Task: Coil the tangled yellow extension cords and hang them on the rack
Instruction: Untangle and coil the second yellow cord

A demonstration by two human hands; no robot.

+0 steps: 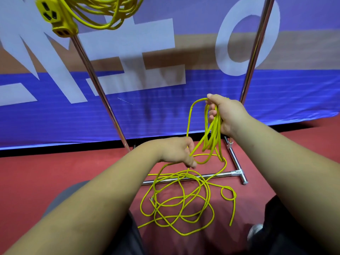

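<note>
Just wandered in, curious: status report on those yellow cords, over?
Right hand grips gathered loops of yellow extension cord; left hand pinches next strand. Rest lies tangled on floor, across rack base bar. One coiled cord already hangs on rack.

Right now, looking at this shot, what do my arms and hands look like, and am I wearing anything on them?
The left forearm and right forearm are bare to the picture's edge; no sleeve shows. The left hand and right hand are ungloved, with no watch, bracelet or ring visible, and no tattoos or markings.
</note>
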